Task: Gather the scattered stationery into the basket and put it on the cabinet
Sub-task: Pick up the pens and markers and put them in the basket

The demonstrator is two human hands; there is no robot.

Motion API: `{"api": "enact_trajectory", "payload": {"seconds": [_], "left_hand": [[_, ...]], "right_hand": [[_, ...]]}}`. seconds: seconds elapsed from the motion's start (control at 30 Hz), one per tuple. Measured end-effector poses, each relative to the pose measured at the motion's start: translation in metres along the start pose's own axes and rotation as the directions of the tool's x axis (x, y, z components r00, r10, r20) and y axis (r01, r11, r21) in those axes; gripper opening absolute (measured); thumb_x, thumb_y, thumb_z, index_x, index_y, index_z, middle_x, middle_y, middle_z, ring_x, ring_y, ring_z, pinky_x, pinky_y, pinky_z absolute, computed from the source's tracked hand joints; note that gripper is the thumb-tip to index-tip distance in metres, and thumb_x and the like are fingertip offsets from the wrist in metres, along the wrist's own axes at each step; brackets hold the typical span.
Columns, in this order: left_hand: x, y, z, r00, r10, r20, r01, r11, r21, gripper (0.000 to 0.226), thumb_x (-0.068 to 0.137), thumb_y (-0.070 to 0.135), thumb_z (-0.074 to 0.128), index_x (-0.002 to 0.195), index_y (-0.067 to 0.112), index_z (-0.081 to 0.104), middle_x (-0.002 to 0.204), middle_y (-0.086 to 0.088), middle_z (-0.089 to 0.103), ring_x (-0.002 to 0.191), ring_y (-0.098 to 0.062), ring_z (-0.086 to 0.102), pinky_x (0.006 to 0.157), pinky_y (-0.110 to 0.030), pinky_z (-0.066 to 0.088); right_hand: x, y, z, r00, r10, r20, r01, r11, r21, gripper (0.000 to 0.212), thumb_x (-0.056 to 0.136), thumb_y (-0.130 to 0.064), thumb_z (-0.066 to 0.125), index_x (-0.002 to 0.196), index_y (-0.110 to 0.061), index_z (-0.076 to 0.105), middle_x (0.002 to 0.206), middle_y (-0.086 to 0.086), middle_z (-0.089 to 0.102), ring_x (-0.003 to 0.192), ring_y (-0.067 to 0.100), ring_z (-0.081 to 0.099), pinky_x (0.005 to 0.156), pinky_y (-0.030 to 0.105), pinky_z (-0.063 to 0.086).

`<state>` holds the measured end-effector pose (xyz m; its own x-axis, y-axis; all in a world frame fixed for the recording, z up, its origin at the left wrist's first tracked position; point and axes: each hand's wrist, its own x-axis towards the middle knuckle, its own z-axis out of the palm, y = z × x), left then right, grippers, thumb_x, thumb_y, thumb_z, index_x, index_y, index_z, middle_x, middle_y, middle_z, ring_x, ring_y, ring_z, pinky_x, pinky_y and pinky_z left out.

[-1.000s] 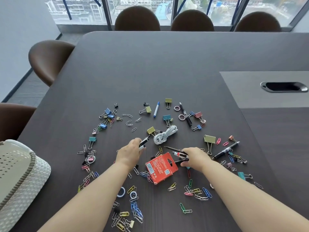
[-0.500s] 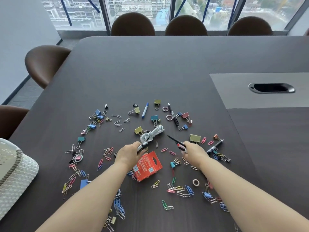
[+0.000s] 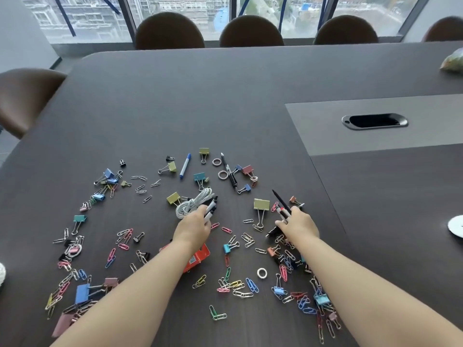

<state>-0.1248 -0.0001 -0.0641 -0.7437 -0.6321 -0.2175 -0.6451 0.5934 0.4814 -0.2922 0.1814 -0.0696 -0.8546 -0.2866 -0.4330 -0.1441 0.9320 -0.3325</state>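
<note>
Paper clips and binder clips lie scattered over the dark table [image 3: 225, 96]. My left hand [image 3: 194, 227] grips black-capped pens [image 3: 212, 205] and touches a coiled white cable [image 3: 193, 204]. My right hand [image 3: 297, 225] holds several pens [image 3: 281, 205] whose tips point up and away. A red box [image 3: 199, 257] lies half hidden under my left forearm. A blue pen [image 3: 185, 166] and a black pen [image 3: 229, 172] lie further back. Just a sliver of the white basket [image 3: 2, 274] shows at the left edge.
A large yellow binder clip [image 3: 261, 205] sits between my hands. Brown chairs [image 3: 250, 31] line the far side and the left. A grey panel with a cable slot [image 3: 374, 120] is at the right. A white disc [image 3: 456, 226] lies at the right edge.
Both hands have moved further away across the table, the left up to the white cable, the right toward the pen at the right. The view shifted and the basket slid almost out of frame.
</note>
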Motion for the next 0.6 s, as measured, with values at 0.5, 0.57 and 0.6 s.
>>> {"api": "enact_trajectory", "payload": {"seconds": [0.5, 0.57, 0.6], "left_hand": [[0.028, 0.025, 0.013, 0.999, -0.025, -0.046, 0.021, 0.996, -0.083, 0.013, 0.090, 0.016, 0.050, 0.096, 0.006, 0.055, 0.092, -0.016, 0.064, 0.089, -0.035, 0.058, 0.071, -0.034, 0.041], [0.038, 0.031, 0.012, 0.998, -0.050, -0.039, 0.045, 0.993, -0.106, 0.008, 0.089, 0.016, 0.050, 0.090, 0.008, 0.052, 0.091, -0.016, 0.062, 0.089, -0.034, 0.057, 0.069, -0.033, 0.039], [0.045, 0.034, 0.011, 0.997, -0.062, -0.041, 0.057, 0.992, -0.112, 0.008, 0.089, 0.017, 0.051, 0.086, 0.009, 0.049, 0.091, -0.016, 0.061, 0.089, -0.034, 0.056, 0.069, -0.033, 0.038]], "right_hand": [[0.014, -0.011, -0.001, 0.995, -0.095, -0.013, 0.095, 0.977, 0.192, 0.015, 0.082, -0.024, 0.053, 0.075, -0.012, 0.049, 0.075, 0.006, 0.056, 0.074, 0.028, 0.051, 0.055, 0.027, 0.035], [0.017, -0.014, -0.004, 0.993, -0.116, -0.027, 0.119, 0.966, 0.230, 0.024, 0.084, -0.029, 0.053, 0.065, -0.015, 0.048, 0.063, 0.001, 0.053, 0.070, 0.025, 0.051, 0.050, 0.025, 0.033], [0.019, -0.016, -0.006, 0.991, -0.127, -0.033, 0.131, 0.964, 0.234, 0.029, 0.085, -0.033, 0.053, 0.061, -0.017, 0.047, 0.059, -0.001, 0.051, 0.068, 0.024, 0.051, 0.049, 0.024, 0.033]]}}
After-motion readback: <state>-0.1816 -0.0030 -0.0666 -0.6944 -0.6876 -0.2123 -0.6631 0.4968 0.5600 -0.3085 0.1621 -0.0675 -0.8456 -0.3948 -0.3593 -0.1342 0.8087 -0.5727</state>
